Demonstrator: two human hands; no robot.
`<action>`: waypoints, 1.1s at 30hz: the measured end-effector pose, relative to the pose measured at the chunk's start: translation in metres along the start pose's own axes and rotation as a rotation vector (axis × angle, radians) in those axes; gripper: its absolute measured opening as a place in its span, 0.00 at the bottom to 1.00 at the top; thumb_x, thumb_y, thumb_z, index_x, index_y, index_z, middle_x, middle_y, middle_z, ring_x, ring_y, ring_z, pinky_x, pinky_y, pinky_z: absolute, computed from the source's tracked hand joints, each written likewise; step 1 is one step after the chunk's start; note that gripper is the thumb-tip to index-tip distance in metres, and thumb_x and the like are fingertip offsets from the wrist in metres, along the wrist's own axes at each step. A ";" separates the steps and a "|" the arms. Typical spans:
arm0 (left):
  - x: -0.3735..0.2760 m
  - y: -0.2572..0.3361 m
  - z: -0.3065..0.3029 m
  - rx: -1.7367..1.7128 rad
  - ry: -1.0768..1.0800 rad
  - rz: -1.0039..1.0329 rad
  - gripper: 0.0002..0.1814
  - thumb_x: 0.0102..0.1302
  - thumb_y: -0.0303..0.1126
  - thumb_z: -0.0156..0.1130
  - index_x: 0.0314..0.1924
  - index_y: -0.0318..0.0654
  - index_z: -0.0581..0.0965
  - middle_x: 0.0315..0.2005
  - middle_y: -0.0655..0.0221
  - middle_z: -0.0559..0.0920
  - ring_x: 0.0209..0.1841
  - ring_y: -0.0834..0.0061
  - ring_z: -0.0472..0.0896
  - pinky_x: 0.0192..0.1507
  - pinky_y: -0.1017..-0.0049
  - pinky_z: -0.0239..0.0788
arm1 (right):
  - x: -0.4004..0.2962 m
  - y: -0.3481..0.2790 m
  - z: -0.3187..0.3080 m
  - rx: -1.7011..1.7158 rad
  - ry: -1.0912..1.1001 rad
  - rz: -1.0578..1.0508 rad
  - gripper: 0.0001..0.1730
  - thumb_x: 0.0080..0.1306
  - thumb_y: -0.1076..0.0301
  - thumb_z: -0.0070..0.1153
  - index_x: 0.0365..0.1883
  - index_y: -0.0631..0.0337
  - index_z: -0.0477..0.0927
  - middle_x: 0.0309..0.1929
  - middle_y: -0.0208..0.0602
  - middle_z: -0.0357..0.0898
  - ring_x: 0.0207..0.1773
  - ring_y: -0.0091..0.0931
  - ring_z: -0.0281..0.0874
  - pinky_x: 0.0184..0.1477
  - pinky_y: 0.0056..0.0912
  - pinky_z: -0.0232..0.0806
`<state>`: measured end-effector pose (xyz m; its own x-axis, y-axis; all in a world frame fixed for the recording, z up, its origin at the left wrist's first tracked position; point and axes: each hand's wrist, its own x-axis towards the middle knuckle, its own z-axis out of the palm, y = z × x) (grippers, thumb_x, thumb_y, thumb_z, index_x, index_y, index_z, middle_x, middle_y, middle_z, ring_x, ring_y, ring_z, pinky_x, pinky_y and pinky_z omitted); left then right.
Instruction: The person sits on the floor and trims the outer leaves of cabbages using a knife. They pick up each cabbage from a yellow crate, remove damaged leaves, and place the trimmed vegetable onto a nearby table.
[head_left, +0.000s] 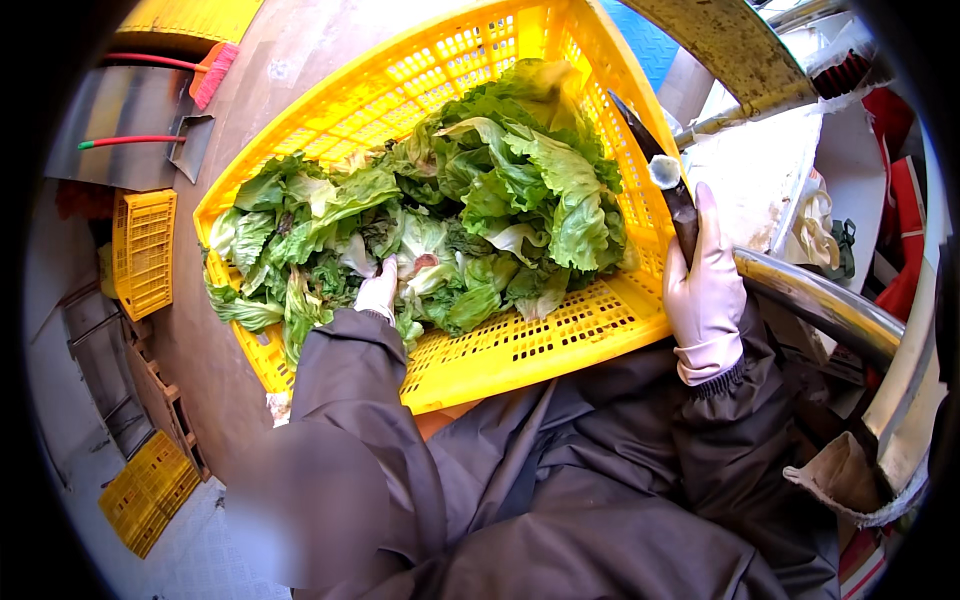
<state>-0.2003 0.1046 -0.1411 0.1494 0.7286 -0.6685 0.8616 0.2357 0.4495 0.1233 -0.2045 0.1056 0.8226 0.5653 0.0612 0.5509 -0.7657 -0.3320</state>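
In front of me a yellow plastic crate with slotted walls tilts above my lap. Green lettuce leaves fill much of it, some wilted and browned, and several hang over its left end. My left hand, gloved in pale pink-white, reaches into the leaves. Its fingers are partly hidden there, so whether it grips a leaf is unclear. My right hand, in a matching glove, is closed around the dark handle of a knife at the crate's right end. The dark blade points up and away from me, over the crate wall.
A curved metal tube runs just right of my right hand. A worn metal frame stands beyond it. To the left are a red-handled dustpan, a pink-bristled broom and more yellow crates on the floor.
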 end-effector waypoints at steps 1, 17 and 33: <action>-0.003 0.002 0.005 -0.292 -0.061 -0.003 0.32 0.65 0.52 0.54 0.56 0.29 0.71 0.54 0.56 0.74 0.59 0.64 0.70 0.62 0.70 0.55 | 0.000 0.002 0.001 0.004 0.017 -0.014 0.40 0.61 0.70 0.55 0.70 0.51 0.53 0.47 0.52 0.76 0.40 0.47 0.79 0.39 0.46 0.72; -0.082 0.107 -0.002 -0.347 0.050 -0.082 0.38 0.59 0.61 0.59 0.43 0.23 0.76 0.32 0.62 0.78 0.33 0.70 0.73 0.39 0.73 0.65 | 0.000 -0.001 0.002 -0.059 -0.007 0.041 0.40 0.61 0.68 0.55 0.70 0.50 0.52 0.44 0.51 0.76 0.38 0.47 0.79 0.36 0.47 0.72; -0.098 0.150 0.000 -0.635 -0.171 -0.054 0.31 0.63 0.54 0.60 0.53 0.33 0.75 0.43 0.64 0.79 0.43 0.73 0.74 0.49 0.74 0.63 | 0.001 -0.003 0.001 -0.057 0.002 0.035 0.39 0.62 0.69 0.54 0.70 0.51 0.53 0.51 0.51 0.75 0.40 0.47 0.79 0.37 0.47 0.73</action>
<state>-0.0853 0.0690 -0.0083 0.2336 0.6050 -0.7612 0.4247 0.6407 0.6396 0.1222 -0.2015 0.1055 0.8417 0.5375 0.0523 0.5289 -0.8011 -0.2803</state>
